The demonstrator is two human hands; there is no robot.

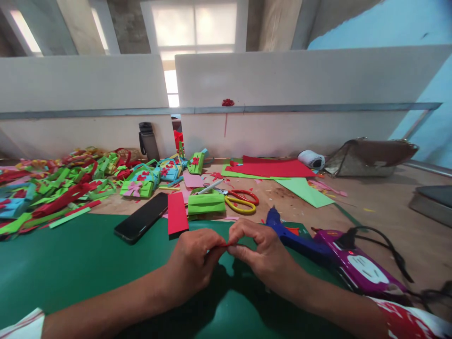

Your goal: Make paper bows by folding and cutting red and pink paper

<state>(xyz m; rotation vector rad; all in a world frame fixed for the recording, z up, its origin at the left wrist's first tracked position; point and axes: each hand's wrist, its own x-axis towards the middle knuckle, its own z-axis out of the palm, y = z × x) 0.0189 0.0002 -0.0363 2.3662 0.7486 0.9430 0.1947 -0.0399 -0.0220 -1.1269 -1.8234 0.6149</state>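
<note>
My left hand (193, 263) and my right hand (263, 252) meet above the green mat (88, 263), thumbs and forefingers pinched together. Between the fingertips shows a thin sliver of a small red paper piece (225, 245); most of it is hidden. Just beyond my left hand lie a red folded paper box (177, 212) and a black phone (143, 219). A green paper box (206, 205) sits farther off, near scissors (242, 203) with red and yellow handles and a white pen (211, 186). Close to my right hand rests a blue glue gun (293, 235).
A purple power strip (360, 263) with a plugged-in black cable is at right. Paper strips and small paper bags (143, 181) pile up at left. Red sheets (275, 167), a thread spool (311, 160), a handbag (370, 160) and a bottle (149, 143) stand along the back.
</note>
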